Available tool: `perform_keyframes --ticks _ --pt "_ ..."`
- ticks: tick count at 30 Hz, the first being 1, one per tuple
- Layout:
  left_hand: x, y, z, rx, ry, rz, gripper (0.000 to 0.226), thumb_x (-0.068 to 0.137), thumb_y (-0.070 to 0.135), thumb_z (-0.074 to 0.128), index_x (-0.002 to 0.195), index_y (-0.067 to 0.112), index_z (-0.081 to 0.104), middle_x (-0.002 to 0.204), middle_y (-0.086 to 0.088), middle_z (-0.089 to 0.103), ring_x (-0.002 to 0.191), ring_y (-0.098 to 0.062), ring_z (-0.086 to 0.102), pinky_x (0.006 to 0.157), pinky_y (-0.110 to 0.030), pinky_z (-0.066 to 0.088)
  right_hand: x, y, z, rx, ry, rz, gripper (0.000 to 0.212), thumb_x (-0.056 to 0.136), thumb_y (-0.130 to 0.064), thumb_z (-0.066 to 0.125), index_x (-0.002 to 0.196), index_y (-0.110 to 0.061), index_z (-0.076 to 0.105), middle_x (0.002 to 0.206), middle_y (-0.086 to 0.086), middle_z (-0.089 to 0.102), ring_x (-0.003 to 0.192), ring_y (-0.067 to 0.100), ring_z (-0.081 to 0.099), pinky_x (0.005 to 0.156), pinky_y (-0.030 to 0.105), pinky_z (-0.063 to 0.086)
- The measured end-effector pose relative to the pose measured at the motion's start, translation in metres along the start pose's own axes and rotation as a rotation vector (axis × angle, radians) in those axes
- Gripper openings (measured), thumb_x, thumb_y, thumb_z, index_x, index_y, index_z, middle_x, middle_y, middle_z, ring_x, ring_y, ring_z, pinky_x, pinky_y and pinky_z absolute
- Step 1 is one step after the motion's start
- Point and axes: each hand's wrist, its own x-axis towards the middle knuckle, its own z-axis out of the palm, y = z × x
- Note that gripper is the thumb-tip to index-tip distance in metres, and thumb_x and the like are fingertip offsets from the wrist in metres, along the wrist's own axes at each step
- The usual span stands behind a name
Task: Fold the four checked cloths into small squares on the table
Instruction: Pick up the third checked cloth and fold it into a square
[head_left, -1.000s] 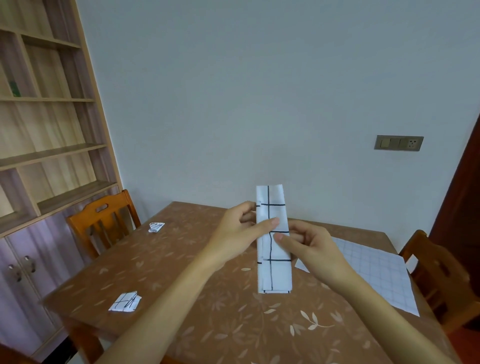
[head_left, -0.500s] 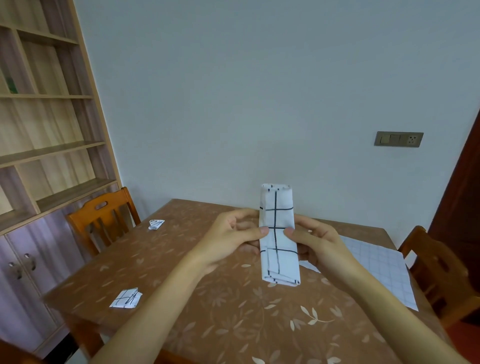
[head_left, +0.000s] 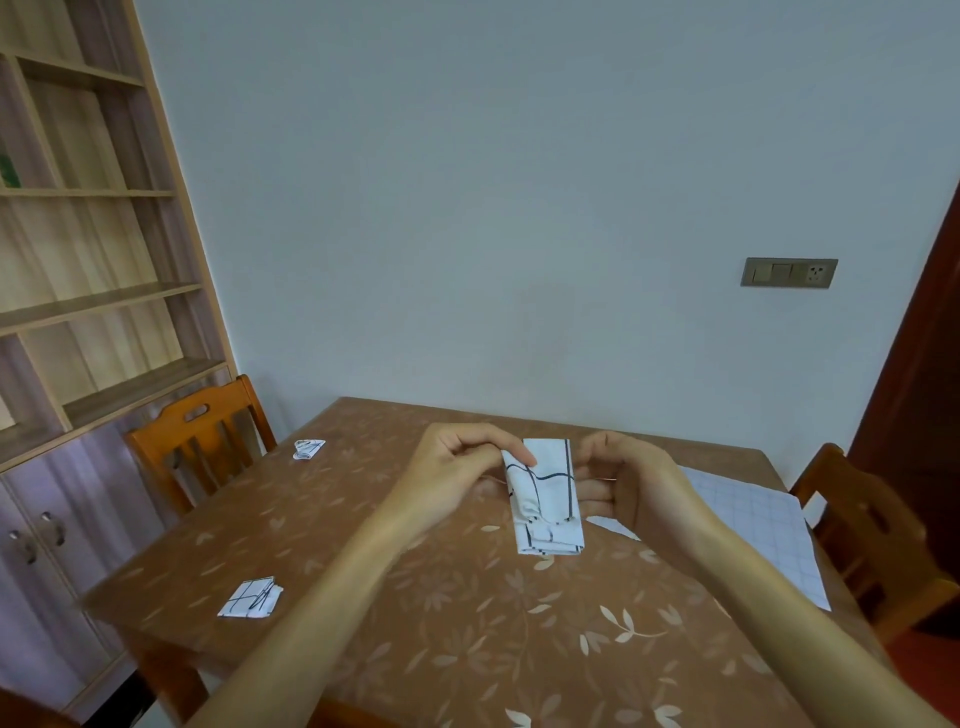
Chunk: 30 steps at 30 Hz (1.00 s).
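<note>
I hold the checked cloth strip (head_left: 545, 499) over the middle of the desk (head_left: 415, 649), and it is rumpled at its middle. My left hand (head_left: 457, 473) pinches its upper left corner. My right hand (head_left: 634, 483) grips its right edge, fingers curled behind. The near folded square (head_left: 251, 598) and the far folded square (head_left: 308, 448) lie on the desk at my left, well apart. The unfolded checked cloth (head_left: 753, 525) lies flat at the right.

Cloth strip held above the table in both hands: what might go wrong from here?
Held between left hand and right hand, the cloth strip looks bunched below the left pinch, so the next fold may come out crooked. The right forearm, over the flat unfolded cloth, may rumple it.
</note>
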Motion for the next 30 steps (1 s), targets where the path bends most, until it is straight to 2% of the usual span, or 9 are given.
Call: perform_keyframes --ticks 4,9,12,15,17,20,24,26,30 --pt "0.003 -0.008 0.004 0.126 0.140 0.142 0.045 0.093 -0.015 0.051 0.076 0.015 0.081 0.094 -0.004 0.069 0.073 -0.005 0.068 0.061 -0.015 0.053 -0.004 0.004 0.004 -0.178 -0.022 0.032 0.044 0.091 -0.050 0.061 0.122 -0.018 0.063 0.107 0.011 0.076 0.094 0.027 0.075 0.079 0.036 0.057" --pt "0.001 -0.017 0.008 0.157 0.160 0.190 0.045 0.092 -0.012 0.055 0.075 0.019 0.083 0.103 -0.006 0.069 0.091 -0.017 0.071 0.072 -0.032 0.062 -0.012 0.007 0.013 -0.250 -0.053 -0.041 0.030 0.096 -0.018 0.063 0.126 -0.015 0.062 0.106 0.008 0.077 0.099 0.024 0.074 0.085 0.033 0.060" --pt "-0.005 -0.015 0.006 0.077 0.105 0.126 0.030 0.091 -0.002 0.057 0.080 0.008 0.082 0.099 -0.010 0.073 0.084 -0.022 0.073 0.071 -0.034 0.061 -0.012 0.007 0.009 -0.254 -0.038 -0.068 0.029 0.097 -0.008 0.060 0.125 -0.013 0.063 0.105 0.008 0.078 0.095 0.024 0.075 0.072 0.022 0.058" --pt "-0.007 -0.016 0.003 0.071 0.072 0.085 0.010 0.091 0.010 0.069 0.099 0.013 0.075 0.090 -0.007 0.076 0.077 -0.024 0.073 0.065 -0.034 0.059 -0.010 0.010 0.005 -0.349 -0.041 -0.085 0.031 0.096 -0.002 0.059 0.125 -0.013 0.062 0.103 0.005 0.078 0.090 0.018 0.076 0.069 0.020 0.056" --pt "-0.006 -0.022 0.003 0.123 0.036 0.006 0.029 0.087 0.018 0.078 0.113 0.021 0.066 0.091 -0.007 0.076 0.077 -0.030 0.075 0.064 -0.039 0.061 -0.010 0.013 0.004 -0.440 -0.052 -0.110 0.034 0.096 -0.001 0.059 0.126 -0.015 0.061 0.105 0.001 0.078 0.096 0.016 0.075 0.078 0.024 0.058" --pt "-0.009 -0.028 0.008 0.183 -0.033 -0.006 0.025 0.085 0.020 0.081 0.106 0.014 0.071 0.088 -0.011 0.076 0.073 -0.029 0.076 0.064 -0.041 0.063 -0.011 0.018 0.005 -0.498 -0.038 -0.134 0.031 0.099 -0.007 0.056 0.126 -0.021 0.062 0.106 -0.003 0.077 0.098 0.014 0.073 0.084 0.028 0.058" --pt "-0.014 -0.037 0.016 0.128 0.138 0.011 0.019 0.080 0.014 0.085 0.090 0.004 0.072 0.076 -0.014 0.076 0.059 -0.028 0.073 0.057 -0.035 0.060 -0.013 0.030 0.011 -0.557 0.090 -0.135 0.019 0.101 -0.035 0.053 0.115 -0.030 0.065 0.097 -0.005 0.075 0.084 0.010 0.072 0.075 0.028 0.057" --pt "-0.016 -0.042 0.022 0.095 0.229 0.003 0.021 0.081 0.015 0.084 0.089 0.003 0.069 0.073 -0.012 0.076 0.057 -0.028 0.073 0.056 -0.037 0.061 -0.015 0.037 0.014 -0.546 0.135 -0.110 0.031 0.092 -0.052 0.059 0.112 -0.030 0.061 0.090 -0.003 0.075 0.074 0.014 0.073 0.071 0.033 0.061" --pt "-0.022 -0.058 0.037 0.043 0.302 -0.045 0.024 0.089 0.025 0.076 0.094 0.006 0.062 0.079 -0.010 0.076 0.058 -0.032 0.074 0.058 -0.044 0.062 -0.016 0.054 0.016 -0.389 0.215 -0.029 0.042 0.085 -0.049 0.070 0.116 -0.026 0.056 0.100 -0.002 0.073 0.085 0.018 0.073 0.078 0.039 0.062"
